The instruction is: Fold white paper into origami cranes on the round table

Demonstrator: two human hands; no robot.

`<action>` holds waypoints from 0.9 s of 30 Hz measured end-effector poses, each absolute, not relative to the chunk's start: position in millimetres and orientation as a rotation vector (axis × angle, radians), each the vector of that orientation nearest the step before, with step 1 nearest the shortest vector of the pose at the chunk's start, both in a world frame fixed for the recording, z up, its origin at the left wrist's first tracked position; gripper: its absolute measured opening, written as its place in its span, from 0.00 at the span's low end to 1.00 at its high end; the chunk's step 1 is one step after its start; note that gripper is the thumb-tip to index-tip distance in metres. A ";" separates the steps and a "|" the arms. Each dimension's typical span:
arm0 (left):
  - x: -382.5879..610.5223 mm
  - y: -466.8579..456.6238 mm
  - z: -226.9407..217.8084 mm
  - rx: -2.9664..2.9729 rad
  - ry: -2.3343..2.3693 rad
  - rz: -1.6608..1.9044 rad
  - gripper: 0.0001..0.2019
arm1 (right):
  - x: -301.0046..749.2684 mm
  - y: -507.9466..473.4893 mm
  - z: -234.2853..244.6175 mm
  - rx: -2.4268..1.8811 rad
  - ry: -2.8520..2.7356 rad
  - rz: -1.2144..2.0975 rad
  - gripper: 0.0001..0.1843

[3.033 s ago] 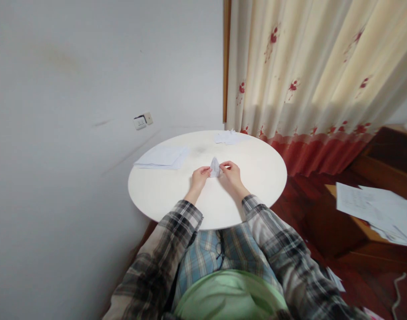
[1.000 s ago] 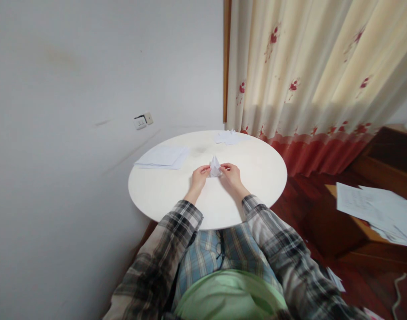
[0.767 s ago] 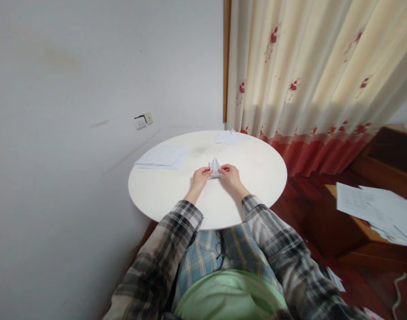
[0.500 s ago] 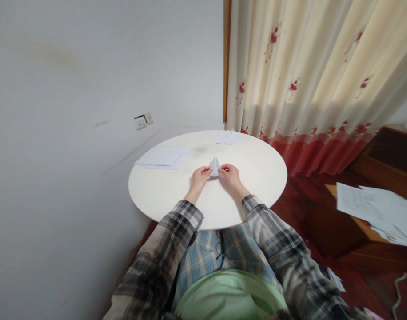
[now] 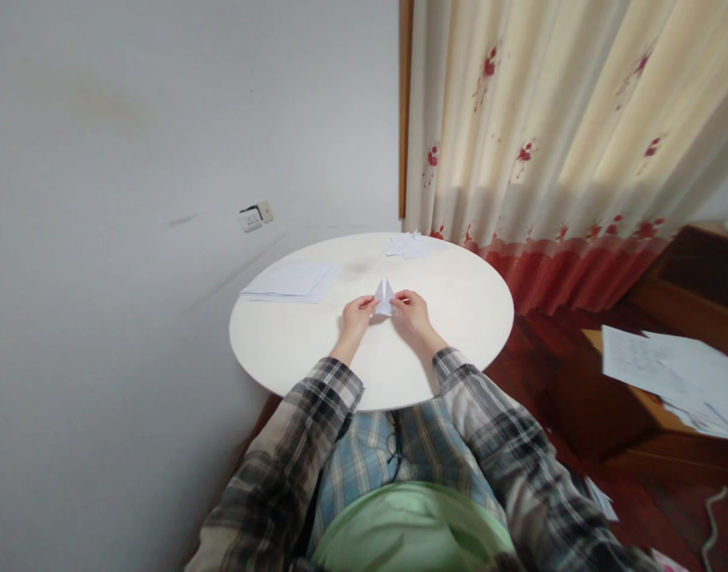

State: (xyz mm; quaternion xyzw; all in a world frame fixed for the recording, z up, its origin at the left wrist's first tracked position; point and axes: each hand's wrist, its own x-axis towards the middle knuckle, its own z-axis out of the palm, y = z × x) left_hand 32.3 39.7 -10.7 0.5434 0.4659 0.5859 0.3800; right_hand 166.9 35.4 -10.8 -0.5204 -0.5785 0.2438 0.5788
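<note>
A small piece of folded white paper (image 5: 384, 299) is held up between my two hands, over the middle of the round white table (image 5: 393, 373). Its top comes to points with a gap between them, and its lower edge is wider. My left hand (image 5: 358, 316) pinches its left side between thumb and fingers. On the opposite side, my right hand (image 5: 412, 311) pinches the right edge in the same way. The far face of the paper is hidden from me.
A stack of white paper sheets (image 5: 289, 281) lies at the table's left. Crumpled or folded white papers (image 5: 408, 245) sit at its far edge. Beyond are a wall and a flowered curtain (image 5: 536, 143). To the right, printed sheets (image 5: 667, 369) rest on a wooden surface.
The folded paper has tilted slightly, and the gap between its top points looks wider. Both hands stay in nearly the same place, still gripping its sides.
</note>
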 end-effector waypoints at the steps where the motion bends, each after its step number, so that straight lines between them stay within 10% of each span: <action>1: 32.2 39.7 -10.8 1.379 1.184 1.494 0.10 | 166.8 35.5 -10.8 -1.212 -1.351 0.561 0.04; 27: 32.3 43.6 -15.3 1.331 1.161 1.415 0.06 | 166.6 41.0 -17.1 -1.342 -1.463 0.513 0.04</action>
